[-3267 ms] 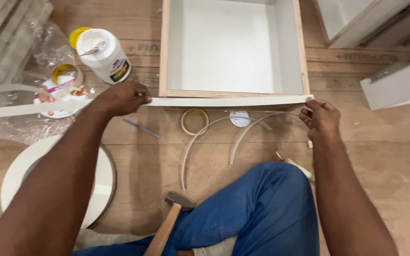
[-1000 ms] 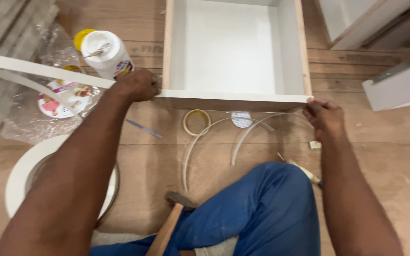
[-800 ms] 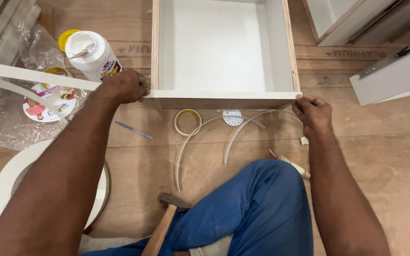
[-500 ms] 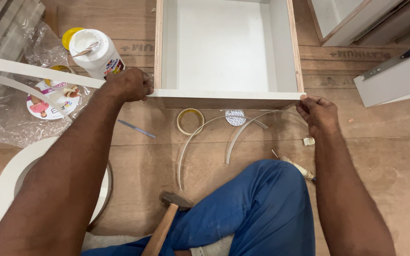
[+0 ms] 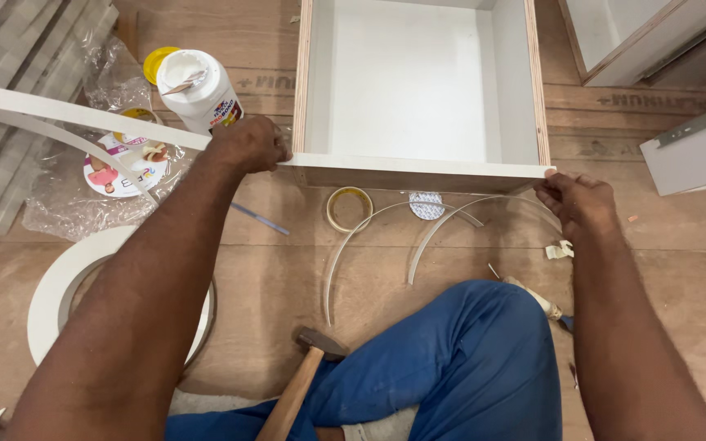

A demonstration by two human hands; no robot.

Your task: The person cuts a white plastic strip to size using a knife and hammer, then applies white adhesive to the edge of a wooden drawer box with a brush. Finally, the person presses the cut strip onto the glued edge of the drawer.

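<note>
Nearest lies a wooden-handled hammer (image 5: 300,384). Beyond it, the left hand (image 5: 248,145) now pinches the long white edge-banding strip (image 5: 83,114) at the open white plywood drawer box (image 5: 418,90)'s left corner; earlier it trailed lower. The right hand (image 5: 575,200) apparently presses its end at the right corner. The strip runs left-right along the front edge.

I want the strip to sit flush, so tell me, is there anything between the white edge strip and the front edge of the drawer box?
Nothing visible. The white edge strip lies directly along the front edge of the drawer box, with the left hand pressing at one corner and the right hand at the other.
</note>
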